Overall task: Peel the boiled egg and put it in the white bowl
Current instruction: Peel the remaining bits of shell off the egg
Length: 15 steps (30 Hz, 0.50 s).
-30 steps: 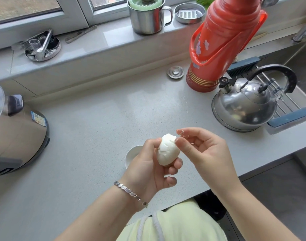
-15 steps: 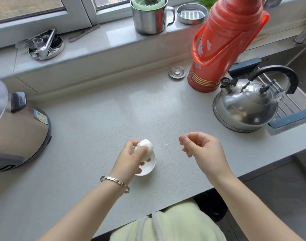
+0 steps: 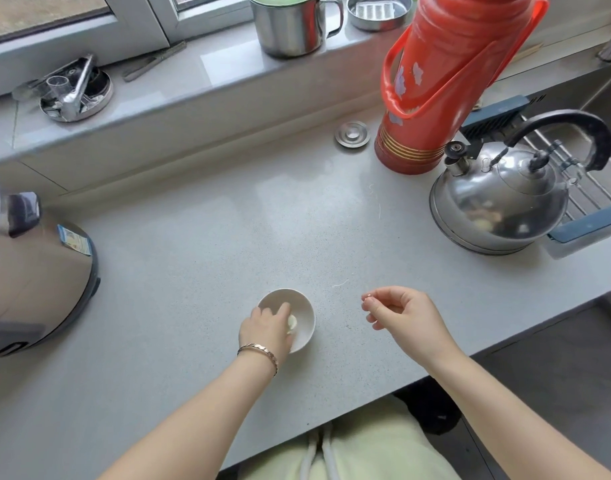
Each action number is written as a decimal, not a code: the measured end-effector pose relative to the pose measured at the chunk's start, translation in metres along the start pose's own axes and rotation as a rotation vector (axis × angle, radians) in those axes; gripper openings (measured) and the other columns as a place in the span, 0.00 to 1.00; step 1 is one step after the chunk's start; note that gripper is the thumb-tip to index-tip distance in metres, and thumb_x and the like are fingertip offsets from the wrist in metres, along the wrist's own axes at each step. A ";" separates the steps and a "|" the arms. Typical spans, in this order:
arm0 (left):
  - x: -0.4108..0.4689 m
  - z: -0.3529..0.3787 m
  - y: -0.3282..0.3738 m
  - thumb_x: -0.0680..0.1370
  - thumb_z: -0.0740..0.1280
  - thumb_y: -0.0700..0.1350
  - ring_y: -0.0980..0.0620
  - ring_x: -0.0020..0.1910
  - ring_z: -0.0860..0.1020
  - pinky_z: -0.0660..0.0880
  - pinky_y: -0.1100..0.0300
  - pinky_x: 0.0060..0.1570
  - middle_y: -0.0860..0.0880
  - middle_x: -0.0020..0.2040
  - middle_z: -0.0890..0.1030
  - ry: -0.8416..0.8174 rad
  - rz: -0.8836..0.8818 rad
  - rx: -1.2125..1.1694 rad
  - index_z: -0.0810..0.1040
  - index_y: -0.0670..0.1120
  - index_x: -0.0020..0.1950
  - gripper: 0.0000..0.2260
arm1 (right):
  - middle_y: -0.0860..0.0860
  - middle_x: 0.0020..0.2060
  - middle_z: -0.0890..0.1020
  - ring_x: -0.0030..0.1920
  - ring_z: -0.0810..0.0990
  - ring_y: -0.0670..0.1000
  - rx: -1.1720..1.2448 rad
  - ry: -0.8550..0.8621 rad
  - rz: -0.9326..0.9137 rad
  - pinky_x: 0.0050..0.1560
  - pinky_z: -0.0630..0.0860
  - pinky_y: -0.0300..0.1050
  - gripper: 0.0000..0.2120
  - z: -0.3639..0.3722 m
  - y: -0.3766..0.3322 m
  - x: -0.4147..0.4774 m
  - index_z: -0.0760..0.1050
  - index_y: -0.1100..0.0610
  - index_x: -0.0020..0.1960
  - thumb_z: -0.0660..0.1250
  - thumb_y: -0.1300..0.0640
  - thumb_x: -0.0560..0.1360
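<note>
the task is looking nearly finished. the left hand [image 3: 266,325] is reaching down into the bowl [image 3: 306,308], which is sitting on the counter [image 3: 228,237] toward its near edge, and its fingers are curling over the egg [image 3: 292,323], gripping it from above. only a sliver of the egg is showing past the fingers. that sliver is looking smooth, pale and free of shell, so the peeling is seeming done as far as i am able to judge, though the hidden side is not checkable. the egg is lying inside the bowl, about the middle, under the fingertips. whether it is resting on the bottom or being held just off it, this view is not telling. the right hand [image 3: 404,315] is hovering over the counter, apart from the bowl on its right, with fingers loosely curled and thumb meeting forefinger as in a pinch. whether a crumb of shell is sitting between them is too small to tell. a thin pale strand [image 3: 340,284] is lying on the counter between bowl and right hand. what is remaining, by my reading, is letting go of the egg and lifting the left hand clear. the kettle [image 3: 498,202] and flask [image 3: 446,81] are standing well away at the back right, playing no part.
</note>
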<state>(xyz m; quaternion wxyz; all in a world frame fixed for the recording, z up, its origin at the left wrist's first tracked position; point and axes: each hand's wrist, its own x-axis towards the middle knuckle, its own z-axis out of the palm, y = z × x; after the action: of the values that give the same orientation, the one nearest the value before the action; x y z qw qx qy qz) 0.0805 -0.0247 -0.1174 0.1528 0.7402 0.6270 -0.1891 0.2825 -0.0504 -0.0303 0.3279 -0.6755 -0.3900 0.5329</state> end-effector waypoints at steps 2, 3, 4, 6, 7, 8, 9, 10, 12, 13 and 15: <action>0.000 -0.001 0.000 0.62 0.75 0.49 0.46 0.38 0.77 0.60 0.60 0.30 0.46 0.34 0.79 0.044 0.047 0.035 0.75 0.49 0.46 0.16 | 0.50 0.36 0.82 0.31 0.79 0.38 -0.018 0.005 0.004 0.34 0.76 0.30 0.04 0.001 0.005 0.004 0.79 0.56 0.43 0.66 0.61 0.73; 0.001 -0.003 0.000 0.57 0.77 0.49 0.47 0.33 0.77 0.58 0.60 0.27 0.47 0.30 0.78 0.049 0.068 0.057 0.77 0.49 0.41 0.17 | 0.50 0.36 0.82 0.31 0.79 0.39 -0.023 0.004 0.004 0.34 0.76 0.31 0.04 0.001 0.007 0.006 0.79 0.56 0.43 0.66 0.61 0.73; 0.001 -0.004 -0.001 0.59 0.76 0.50 0.47 0.35 0.77 0.60 0.60 0.28 0.47 0.32 0.79 0.022 0.074 0.043 0.77 0.50 0.44 0.18 | 0.50 0.36 0.82 0.31 0.79 0.38 -0.026 0.001 0.001 0.34 0.76 0.31 0.04 0.001 0.008 0.007 0.79 0.55 0.42 0.66 0.61 0.73; 0.002 -0.003 -0.004 0.72 0.65 0.53 0.45 0.51 0.75 0.64 0.58 0.37 0.46 0.48 0.79 0.033 0.028 -0.007 0.70 0.50 0.58 0.17 | 0.50 0.35 0.82 0.30 0.78 0.37 -0.026 -0.004 -0.008 0.34 0.75 0.30 0.06 0.000 0.009 0.009 0.79 0.53 0.40 0.66 0.61 0.73; 0.003 -0.004 -0.006 0.74 0.62 0.53 0.45 0.55 0.73 0.64 0.58 0.40 0.46 0.52 0.78 0.023 0.018 -0.026 0.67 0.49 0.61 0.17 | 0.51 0.34 0.81 0.30 0.78 0.38 -0.025 -0.001 -0.010 0.35 0.75 0.30 0.07 -0.001 0.010 0.010 0.78 0.52 0.39 0.66 0.62 0.73; 0.003 -0.006 -0.008 0.75 0.60 0.54 0.45 0.56 0.72 0.64 0.58 0.42 0.46 0.54 0.77 0.049 0.006 -0.052 0.67 0.49 0.62 0.17 | 0.51 0.34 0.81 0.31 0.79 0.40 -0.033 0.004 -0.011 0.36 0.76 0.31 0.07 -0.002 0.012 0.011 0.78 0.52 0.39 0.67 0.62 0.73; 0.002 -0.011 -0.009 0.76 0.59 0.54 0.46 0.56 0.72 0.64 0.58 0.42 0.47 0.55 0.77 0.108 -0.009 -0.089 0.68 0.49 0.62 0.17 | 0.51 0.35 0.82 0.33 0.79 0.42 -0.054 0.011 -0.011 0.38 0.77 0.33 0.07 -0.002 0.014 0.013 0.78 0.51 0.39 0.67 0.62 0.73; -0.001 -0.018 -0.009 0.76 0.59 0.54 0.46 0.56 0.73 0.65 0.58 0.43 0.47 0.55 0.77 0.171 -0.030 -0.157 0.69 0.49 0.61 0.16 | 0.51 0.37 0.82 0.35 0.79 0.45 -0.083 0.018 -0.006 0.41 0.78 0.37 0.08 -0.002 0.018 0.015 0.78 0.50 0.39 0.67 0.62 0.72; -0.003 -0.032 -0.008 0.77 0.59 0.51 0.48 0.54 0.75 0.69 0.57 0.43 0.49 0.52 0.78 0.233 -0.072 -0.338 0.72 0.48 0.59 0.13 | 0.52 0.38 0.82 0.38 0.79 0.48 -0.145 0.012 0.025 0.45 0.78 0.44 0.08 0.000 0.027 0.020 0.78 0.50 0.40 0.67 0.62 0.72; -0.002 -0.037 -0.008 0.77 0.59 0.49 0.48 0.51 0.75 0.70 0.57 0.42 0.50 0.50 0.78 0.244 -0.092 -0.422 0.73 0.48 0.57 0.12 | 0.52 0.38 0.82 0.38 0.79 0.48 -0.177 -0.007 0.047 0.46 0.78 0.45 0.07 0.002 0.033 0.024 0.78 0.50 0.40 0.66 0.61 0.73; -0.001 -0.048 -0.003 0.77 0.59 0.48 0.49 0.45 0.75 0.71 0.58 0.41 0.51 0.44 0.77 0.222 -0.093 -0.522 0.74 0.49 0.53 0.09 | 0.52 0.37 0.81 0.37 0.78 0.49 -0.235 -0.053 0.082 0.44 0.78 0.44 0.07 0.006 0.041 0.030 0.77 0.51 0.41 0.63 0.61 0.74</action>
<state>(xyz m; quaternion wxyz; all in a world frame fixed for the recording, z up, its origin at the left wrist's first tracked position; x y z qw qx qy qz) 0.0820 -0.0028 -0.0746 0.2597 0.6625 0.7005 0.0543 0.2876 -0.0434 -0.0812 0.2142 -0.7104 -0.4302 0.5141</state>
